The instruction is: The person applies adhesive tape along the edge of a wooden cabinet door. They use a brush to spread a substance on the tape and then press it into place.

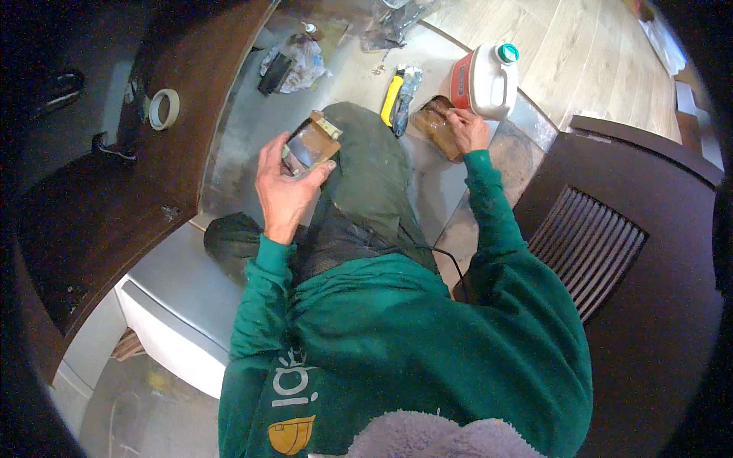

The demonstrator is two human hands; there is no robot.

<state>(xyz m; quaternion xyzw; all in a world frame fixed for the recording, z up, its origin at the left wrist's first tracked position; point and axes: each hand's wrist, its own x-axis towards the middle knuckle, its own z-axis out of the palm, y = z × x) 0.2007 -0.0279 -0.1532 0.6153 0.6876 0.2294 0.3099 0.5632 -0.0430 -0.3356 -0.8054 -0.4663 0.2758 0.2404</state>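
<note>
My left hand (284, 187) is closed around a small box-like piece (311, 146) with a brown and grey face and pale, worn edges. It is held up over my lap, beside my knee. On the right, my right hand (467, 131) has its fingers pinched together at a shiny brown, shallow tray or slab (437, 126) on the floor. Whatever is between those fingers is too small to make out. Just behind this hand stands a white jug (492, 80) with a red label and green cap. A yellow-handled utility knife (393, 99) lies left of the brown thing.
A dark block (276, 74) rests against a crumpled plastic bag (303, 61) at the far left. Inside the dark brown cabinet (183, 84) is a roll of masking tape (163, 109). A dark door with a slatted vent (588, 244) is close on my right.
</note>
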